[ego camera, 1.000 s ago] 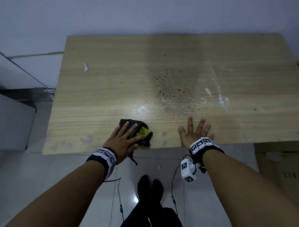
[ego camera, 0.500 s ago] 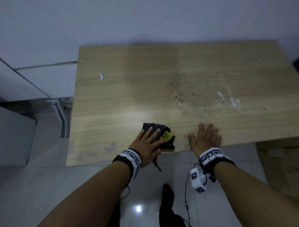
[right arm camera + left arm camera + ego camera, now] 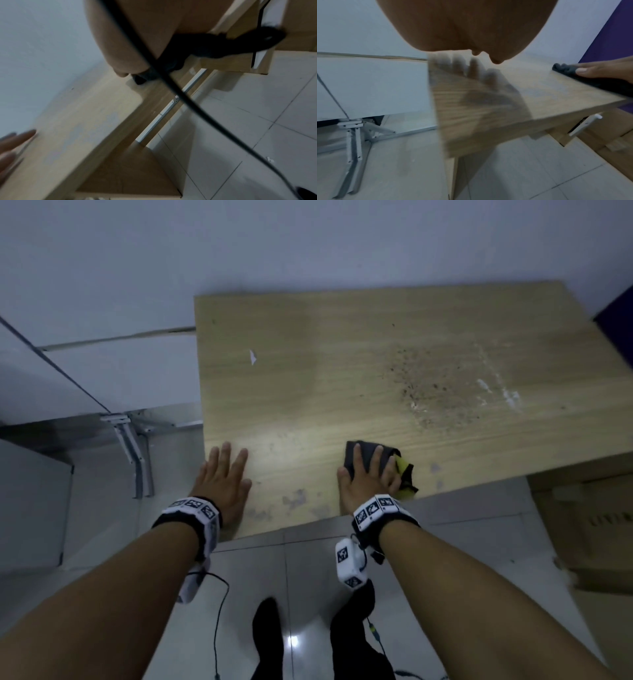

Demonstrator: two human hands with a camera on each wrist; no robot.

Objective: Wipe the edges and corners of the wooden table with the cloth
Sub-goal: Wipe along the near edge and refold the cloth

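Observation:
The wooden table stands against the wall. A dark cloth with a yellow patch lies at the table's front edge, right of the middle. My right hand presses flat on the cloth with straight fingers. In the left wrist view the cloth shows under those fingertips. In the right wrist view the cloth bulges over the edge below the palm. My left hand rests flat and bare on the table near its front left corner, apart from the cloth.
Dark crumbs and white smears mark the table's right half, and a white scrap lies at the left. A folded metal frame leans left of the table. Brown boxes sit under the right side. My feet stand on tiles.
The cloth was under my left hand and is now under my right hand. My left hand has moved to the front left corner. The view has swung left.

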